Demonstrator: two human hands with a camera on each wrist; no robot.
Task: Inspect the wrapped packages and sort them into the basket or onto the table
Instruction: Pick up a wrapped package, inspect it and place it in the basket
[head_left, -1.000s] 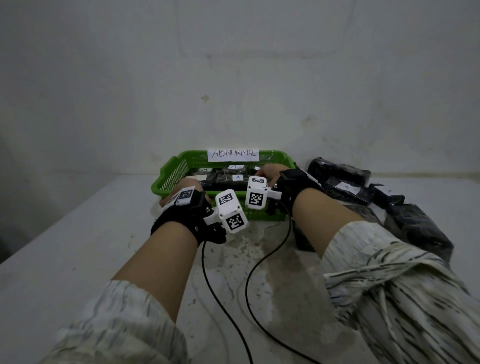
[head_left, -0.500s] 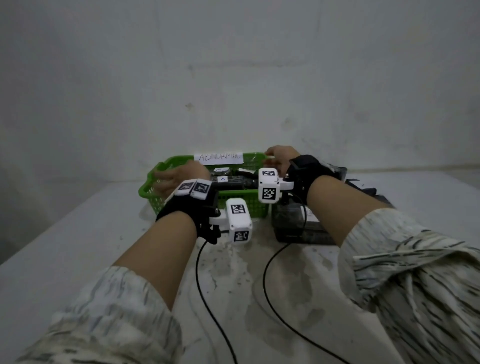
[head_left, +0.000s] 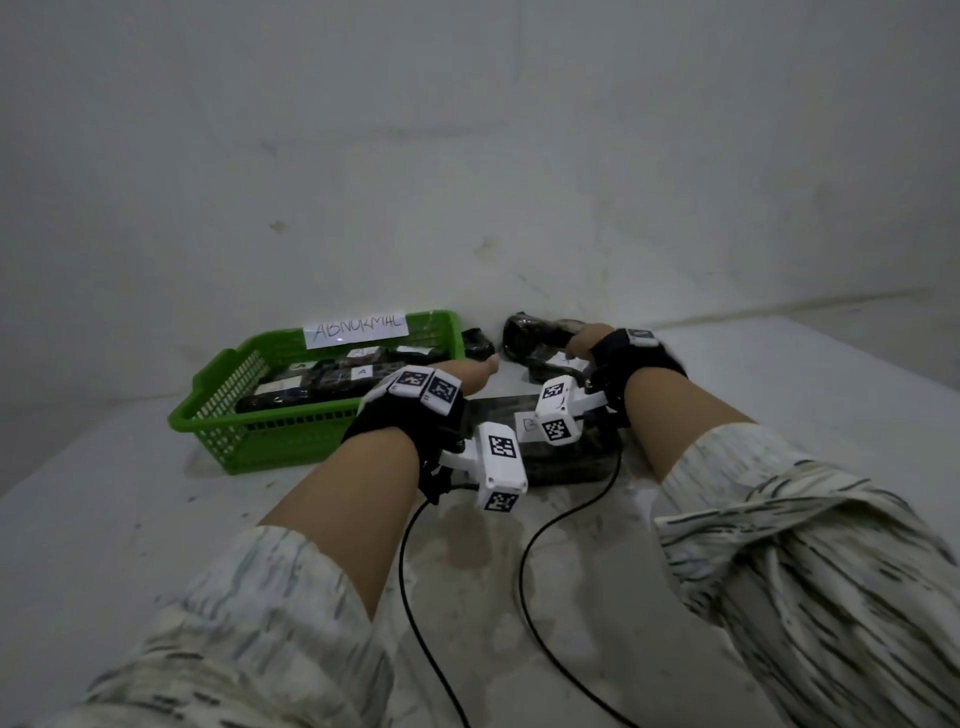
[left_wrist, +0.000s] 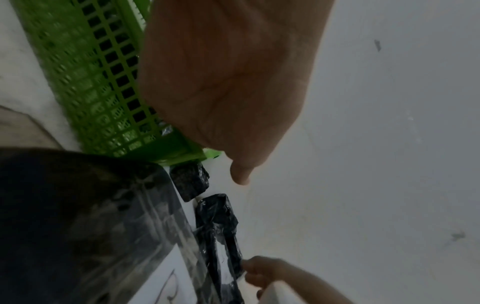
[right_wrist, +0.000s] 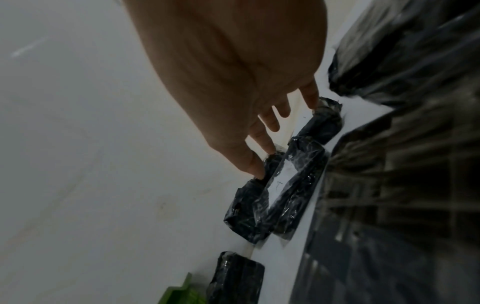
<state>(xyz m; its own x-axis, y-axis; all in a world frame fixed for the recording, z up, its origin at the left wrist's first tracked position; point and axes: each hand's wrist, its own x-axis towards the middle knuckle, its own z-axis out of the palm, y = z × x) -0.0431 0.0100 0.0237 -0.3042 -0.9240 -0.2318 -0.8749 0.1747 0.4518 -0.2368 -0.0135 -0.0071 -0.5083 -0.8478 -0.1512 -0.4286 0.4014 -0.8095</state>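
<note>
Both of my hands reach forward over the table (head_left: 130, 519) in the head view. Left hand (head_left: 467, 375) hovers beside the green basket (head_left: 249, 441), which holds several wrapped packages (head_left: 311, 387) and carries an "ABNORMAL" label (head_left: 356, 328). Right hand (head_left: 584, 340) rests on a black package (head_left: 535, 332) near the wall. Left wrist view: left hand (left_wrist: 223, 82) relaxed, holding nothing, above a small package (left_wrist: 189, 181). Right wrist view: straight fingers (right_wrist: 259, 142) touch the package (right_wrist: 259, 205), no grip evident.
</note>
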